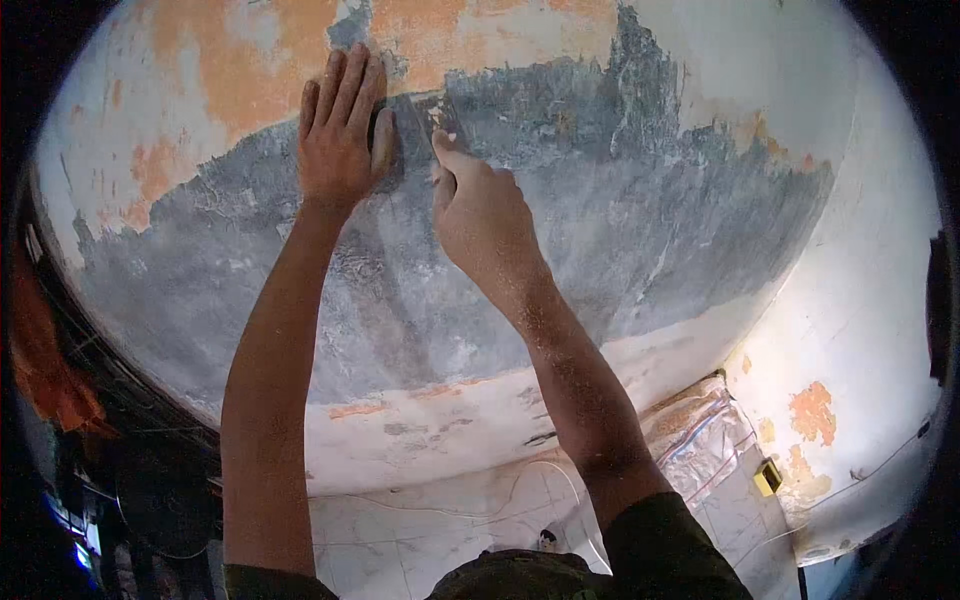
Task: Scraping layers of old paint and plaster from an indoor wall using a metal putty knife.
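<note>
My left hand [339, 135] lies spread against the wall, holding nothing. Its palm covers the border between the bare grey plaster [480, 255] and the orange and whitish paint [262, 67] above. Just to the right, my right hand [484, 202] grips a scraper [436, 112], with the index finger stretched along its blade. Light flakes sit on the blade. Its front edge meets the wall at the lower rim of an orange paint patch. The handle is hidden inside my fist.
A whitish band [420, 435] runs along the wall's foot. On the tiled floor [367, 532] are a thin white cable [559, 469], a clear plastic sheet [701, 442] and a small yellow object [767, 478]. A side wall [855, 337] with peeling paint meets this one at right. Orange cloth [56, 375] hangs at left.
</note>
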A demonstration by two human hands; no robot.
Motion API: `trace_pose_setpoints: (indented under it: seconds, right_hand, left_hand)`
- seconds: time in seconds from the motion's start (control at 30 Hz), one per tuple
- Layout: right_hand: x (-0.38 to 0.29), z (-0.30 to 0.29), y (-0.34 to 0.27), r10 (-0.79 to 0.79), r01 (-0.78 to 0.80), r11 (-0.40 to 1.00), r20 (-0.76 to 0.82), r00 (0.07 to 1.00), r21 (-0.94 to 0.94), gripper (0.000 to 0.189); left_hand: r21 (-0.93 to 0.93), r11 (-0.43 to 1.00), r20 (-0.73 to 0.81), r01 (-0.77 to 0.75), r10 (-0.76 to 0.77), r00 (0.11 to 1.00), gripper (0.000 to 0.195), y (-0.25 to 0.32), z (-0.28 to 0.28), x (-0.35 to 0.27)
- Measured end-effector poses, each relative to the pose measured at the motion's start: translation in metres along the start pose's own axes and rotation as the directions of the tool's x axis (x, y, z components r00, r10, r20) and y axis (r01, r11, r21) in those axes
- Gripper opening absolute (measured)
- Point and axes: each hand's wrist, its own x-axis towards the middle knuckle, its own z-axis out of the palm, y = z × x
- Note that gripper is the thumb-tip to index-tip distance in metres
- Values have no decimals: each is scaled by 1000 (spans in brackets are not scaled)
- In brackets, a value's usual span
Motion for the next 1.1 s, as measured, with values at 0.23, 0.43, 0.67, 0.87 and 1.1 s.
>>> trace_pose_setpoints:
  seconds: [0.23, 0.43, 0.67, 0.87, 1.1]
  right_hand:
    - [-2, 6, 1, -38, 36, 999, -69, 997, -34, 41]
    - [8, -3, -4, -53, 57, 998, -122, 991, 29, 39]
    - [9, -5, -2, -19, 19, 1000, -38, 999, 4, 40]
    - [3, -6, -7, -3, 2, 1000, -37, 999, -24, 40]
    - [12, -5, -3, -70, 70, 998, -96, 993, -3, 39]
  left_hand:
    - [-13, 1000, -3, -13, 13, 1000, 52, -4, -4, 0]
    - [-39, 999, 2, 10, -10, 1000, 53, 4, -3, 3]
    - [-30, 999, 15, 28, -28, 1000, 54, 4, 0, 0]
    - [-17, 1000, -21, 6, -7, 1000, 57, -2, -2, 0]
    - [-13, 999, 17, 31, -31, 999, 59, 5, 1, 0]
